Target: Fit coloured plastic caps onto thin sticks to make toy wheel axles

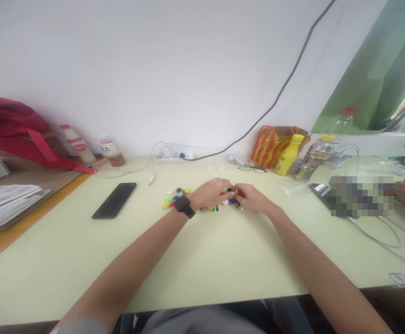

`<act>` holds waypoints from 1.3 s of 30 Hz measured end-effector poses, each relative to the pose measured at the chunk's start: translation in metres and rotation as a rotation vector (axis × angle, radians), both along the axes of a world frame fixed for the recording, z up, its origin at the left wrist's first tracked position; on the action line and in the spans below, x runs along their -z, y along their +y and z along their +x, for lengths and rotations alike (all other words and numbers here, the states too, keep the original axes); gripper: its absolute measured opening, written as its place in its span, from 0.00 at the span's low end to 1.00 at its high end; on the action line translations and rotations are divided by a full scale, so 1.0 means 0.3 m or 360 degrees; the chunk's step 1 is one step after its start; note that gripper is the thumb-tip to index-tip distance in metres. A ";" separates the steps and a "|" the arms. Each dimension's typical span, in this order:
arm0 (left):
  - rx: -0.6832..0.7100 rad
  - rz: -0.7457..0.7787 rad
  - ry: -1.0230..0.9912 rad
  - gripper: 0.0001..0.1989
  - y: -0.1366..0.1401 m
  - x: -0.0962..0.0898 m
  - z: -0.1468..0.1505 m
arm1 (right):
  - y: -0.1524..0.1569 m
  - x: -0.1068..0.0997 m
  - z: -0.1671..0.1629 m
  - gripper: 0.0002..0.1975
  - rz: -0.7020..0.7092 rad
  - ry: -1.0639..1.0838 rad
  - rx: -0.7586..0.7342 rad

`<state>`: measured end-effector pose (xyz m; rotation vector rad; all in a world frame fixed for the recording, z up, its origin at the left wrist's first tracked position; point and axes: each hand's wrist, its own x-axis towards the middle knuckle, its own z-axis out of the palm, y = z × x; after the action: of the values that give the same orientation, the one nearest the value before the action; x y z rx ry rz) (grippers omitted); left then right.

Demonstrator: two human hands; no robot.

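The cluster of small coloured pieces (pixel 176 198) is located on the pale tabletop (pixel 202 260), with its long axis directed left to right, roughly parallel to the wall (pixel 153 69); the facing of individual pieces cannot be told. The middle is partly covered by the left hand (pixel 210 193), whose grip is hidden. At the right end, the right hand (pixel 251 197) is positioned with fingertips close together; whether a piece is pinched cannot be determined

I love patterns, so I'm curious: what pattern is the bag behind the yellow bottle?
The bag has red and yellow stripes, seen in the head view.
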<state>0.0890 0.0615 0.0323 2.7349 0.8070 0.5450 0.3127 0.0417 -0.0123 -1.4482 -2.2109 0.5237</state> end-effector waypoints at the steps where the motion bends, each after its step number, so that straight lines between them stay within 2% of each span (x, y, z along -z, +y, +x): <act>1: -0.0047 0.0016 -0.0039 0.19 0.008 -0.018 -0.014 | -0.001 -0.004 -0.001 0.09 0.0000 0.0013 0.0012; 6: -0.0231 0.0067 -0.0217 0.23 0.033 -0.119 -0.141 | 0.005 -0.009 0.014 0.13 0.0126 -0.0056 0.0178; 9: -0.0373 0.0056 -0.0194 0.25 0.030 -0.139 -0.255 | -0.002 -0.006 0.014 0.14 0.0221 -0.0073 0.0215; 11: -0.0490 0.0009 -0.0107 0.26 0.023 -0.121 -0.333 | -0.013 -0.009 0.000 0.16 0.0325 -0.0057 0.0177; 14: -0.0616 -0.0027 -0.0014 0.28 0.006 -0.062 -0.435 | -0.033 -0.026 -0.040 0.18 0.0441 -0.0023 0.0066; 18: -0.0626 -0.0075 0.0030 0.30 -0.022 0.026 -0.518 | -0.061 -0.038 -0.108 0.20 0.0439 -0.0108 -0.0097; 24: -0.0685 -0.0095 -0.0002 0.31 -0.052 0.095 -0.543 | -0.100 0.046 -0.152 0.27 0.0451 -0.0293 0.0007; 28: -0.0682 -0.0086 0.0010 0.31 -0.063 0.107 -0.531 | -0.101 0.086 -0.137 0.32 0.0343 -0.0200 0.0113; 32: -0.0667 -0.0091 0.0020 0.31 -0.065 0.120 -0.522 | -0.086 0.084 -0.107 0.37 0.0206 -0.0043 0.0300; 39: -0.0603 -0.0122 0.0043 0.31 -0.055 0.138 -0.518 | -0.074 0.084 -0.090 0.34 0.0103 -0.0073 0.0035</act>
<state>-0.0663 0.0450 -0.0090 2.5337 1.3362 0.5344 0.2858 0.0195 -0.0374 -1.4629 -2.2233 0.4118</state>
